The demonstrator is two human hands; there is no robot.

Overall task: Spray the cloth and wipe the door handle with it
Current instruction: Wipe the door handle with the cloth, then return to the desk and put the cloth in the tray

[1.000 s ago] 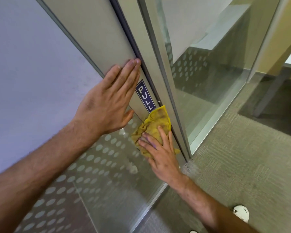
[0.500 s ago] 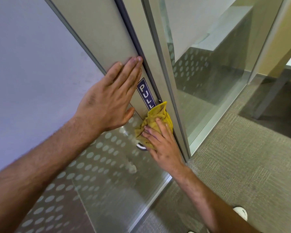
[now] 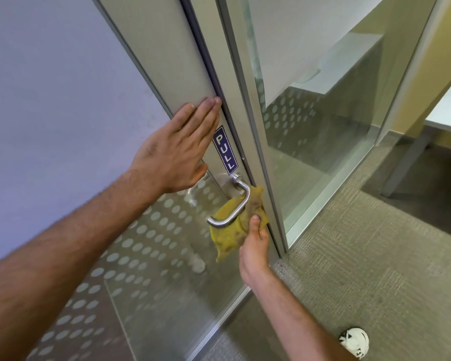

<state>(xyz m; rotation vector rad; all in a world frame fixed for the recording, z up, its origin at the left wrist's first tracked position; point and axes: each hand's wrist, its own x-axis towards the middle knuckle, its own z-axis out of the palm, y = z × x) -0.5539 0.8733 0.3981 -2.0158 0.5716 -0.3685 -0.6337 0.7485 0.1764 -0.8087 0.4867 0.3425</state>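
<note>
A silver lever door handle (image 3: pixel 233 204) sticks out from the metal door stile, just below a blue PULL sign (image 3: pixel 225 149). A crumpled yellow cloth (image 3: pixel 231 234) lies behind and under the handle, against the door. My right hand (image 3: pixel 254 252) comes up from below and pinches the cloth, thumb on its front; the fingers are hidden behind it. My left hand (image 3: pixel 179 149) rests flat on the door stile above and left of the handle, fingers together and extended, holding nothing. No spray bottle is in view.
The door has a glass pane (image 3: pixel 154 256) with a frosted dot pattern. A fixed glass panel (image 3: pixel 310 126) stands to the right, with a desk behind it. Grey-green carpet (image 3: pixel 362 269) covers the floor. A white shoe (image 3: pixel 354 342) shows at the bottom right.
My right hand has dropped from on top of the handle to below it, drawing the cloth down, so the whole handle now shows. My left hand has stayed flat on the door.
</note>
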